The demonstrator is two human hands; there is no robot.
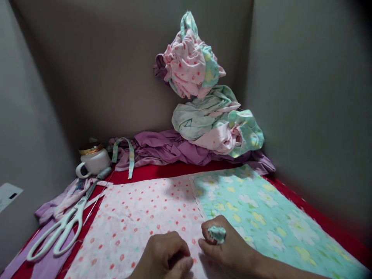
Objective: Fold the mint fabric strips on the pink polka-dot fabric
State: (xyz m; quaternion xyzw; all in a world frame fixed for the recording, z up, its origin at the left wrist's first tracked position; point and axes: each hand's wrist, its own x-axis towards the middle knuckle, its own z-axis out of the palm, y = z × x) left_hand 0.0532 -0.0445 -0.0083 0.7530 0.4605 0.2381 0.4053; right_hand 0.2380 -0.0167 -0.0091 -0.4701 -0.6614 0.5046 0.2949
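A pink fabric with red dots (139, 217) lies flat on the red surface, edge to edge with a mint fabric printed with flowers (261, 213). My left hand (165, 254) rests curled on the pink fabric at the bottom, fingers pinched together on the cloth. My right hand (229, 248) sits beside it at the join of the two fabrics, fingertips closed on the pink fabric's edge. A small scrap of mint cloth (217, 233) is wrapped around one of its fingers. Whatever lies between the fingertips is hidden.
White-handled scissors (58, 228) lie at the left on purple cloth. A white cup with a gold lid (93, 159) stands at the back left. Crumpled purple fabric (174, 149) and a tall pile of pink and mint fabrics (203, 100) fill the back corner. Grey walls enclose three sides.
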